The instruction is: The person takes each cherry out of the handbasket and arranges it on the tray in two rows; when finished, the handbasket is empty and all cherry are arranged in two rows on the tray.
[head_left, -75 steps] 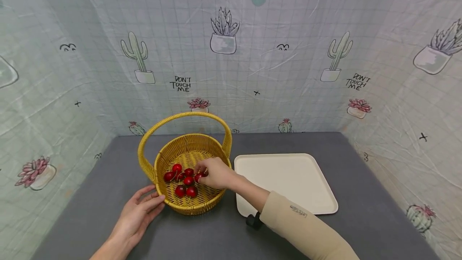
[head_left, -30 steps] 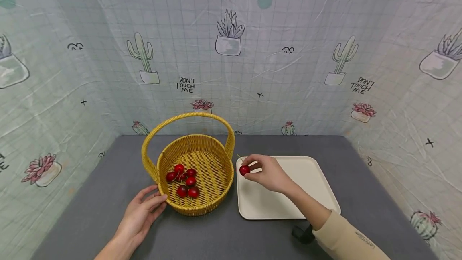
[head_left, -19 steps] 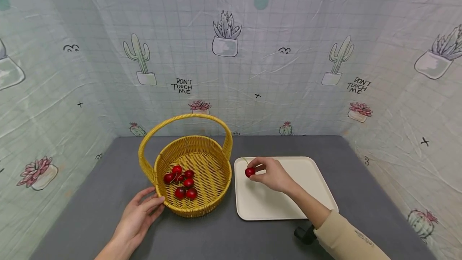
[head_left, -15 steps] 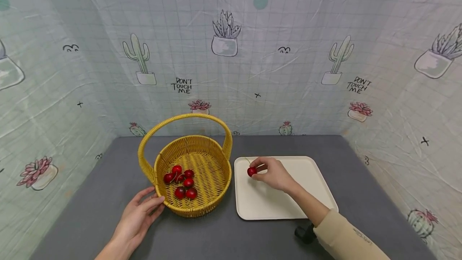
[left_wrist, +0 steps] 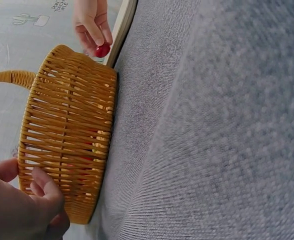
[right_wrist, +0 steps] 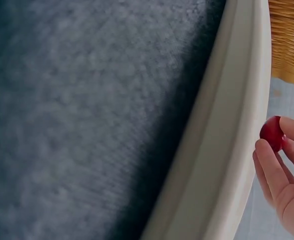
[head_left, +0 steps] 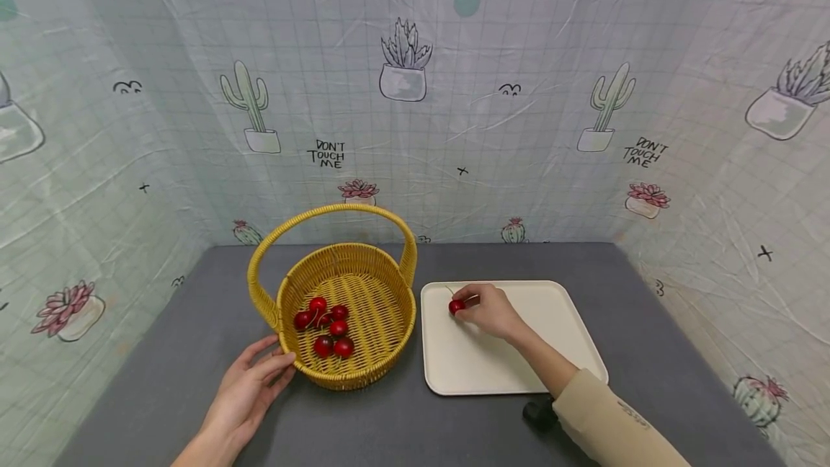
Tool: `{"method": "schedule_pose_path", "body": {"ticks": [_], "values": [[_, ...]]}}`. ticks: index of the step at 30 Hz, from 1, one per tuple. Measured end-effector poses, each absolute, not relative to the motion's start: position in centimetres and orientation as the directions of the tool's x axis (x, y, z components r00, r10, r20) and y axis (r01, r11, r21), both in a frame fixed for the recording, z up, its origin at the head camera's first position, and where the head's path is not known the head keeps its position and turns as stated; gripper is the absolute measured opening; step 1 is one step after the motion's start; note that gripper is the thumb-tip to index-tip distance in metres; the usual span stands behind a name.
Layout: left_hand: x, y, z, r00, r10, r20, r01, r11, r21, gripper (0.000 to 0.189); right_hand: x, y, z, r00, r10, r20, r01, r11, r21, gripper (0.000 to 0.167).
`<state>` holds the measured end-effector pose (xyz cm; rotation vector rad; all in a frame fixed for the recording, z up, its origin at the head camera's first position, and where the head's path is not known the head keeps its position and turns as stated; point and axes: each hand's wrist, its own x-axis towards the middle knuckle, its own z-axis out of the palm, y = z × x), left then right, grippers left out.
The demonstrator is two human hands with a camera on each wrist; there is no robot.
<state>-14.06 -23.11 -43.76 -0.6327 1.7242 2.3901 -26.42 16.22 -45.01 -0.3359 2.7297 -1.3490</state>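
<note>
A yellow wicker basket [head_left: 359,378] with a tall hoop handle stands on the grey table, several red cherries [head_left: 339,328] gathered in its left half. My left hand [head_left: 249,388] holds the basket at its near left side, one fingertip over the rim and other fingers against the outer wall [left_wrist: 47,185]. To the right lies a flat cream tray [head_left: 519,373]. Over its left part, my right hand [head_left: 489,310] pinches one red cherry [head_left: 456,306] between thumb and fingertips, its thin stem pointing up and back. The right wrist view shows this cherry [right_wrist: 272,132] beyond the tray's pale rim.
A grey cloth [head_left: 363,431] covers the table. Behind and at both sides hangs a pale curtain [head_left: 467,78] printed with potted cacti. A black wrist device [head_left: 540,415] sits below the right forearm, near the tray's front edge.
My right hand has lifted a cherry out of the basket, carried it right over the tray, and lowered it slightly there. My left hand has stayed at the basket.
</note>
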Motion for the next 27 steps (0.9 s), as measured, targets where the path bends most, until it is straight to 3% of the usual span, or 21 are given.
{"method": "schedule_pose_path", "body": {"ticks": [14,27], "values": [[-14.02,-23.21,-43.72,-0.908,-0.131,-0.398,-0.337,-0.336,0.880,0.075,-26.98,15.61,-45.69,-0.969,-0.232,0.083,-0.218,0.650,-0.728,0.021],[-14.10,-23.22,-43.86,-0.905,-0.129,-0.404,-0.341,-0.346,0.874,0.075,-27.12,15.67,-45.51,-0.964,-0.254,0.078,-0.228,0.638,-0.736,0.027]]}}
